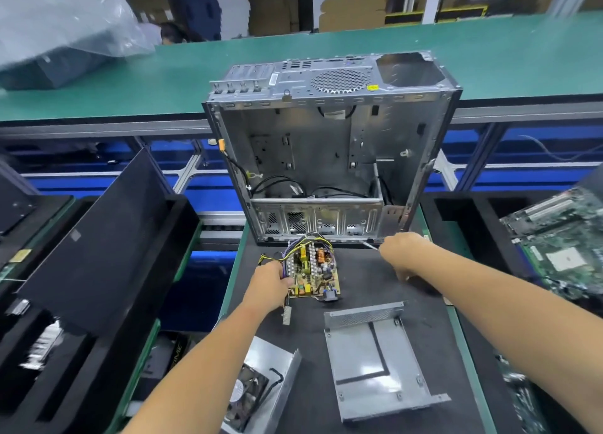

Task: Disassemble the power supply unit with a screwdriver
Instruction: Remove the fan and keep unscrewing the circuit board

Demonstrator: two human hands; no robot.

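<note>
The power supply circuit board [313, 272], yellow with an orange coil and coloured wires, lies on the black mat in front of the open computer case [326, 159]. My left hand [269, 287] grips the board's left edge and its wire bundle. My right hand [403, 252] holds a screwdriver [370, 245] whose metal tip points left toward the case's bottom edge. The supply's empty metal base cover [375, 358] lies flat at lower right. Its other cover half with the black fan [257, 391] lies at lower left, partly under my left forearm.
Black foam trays [98, 270] sit at the left. A tray at the right holds a green motherboard [561, 244]. A green conveyor bench [489, 52] runs behind the case, with a plastic-wrapped dark box [55, 42] at far left. A white connector [286, 314] lies beside my left wrist.
</note>
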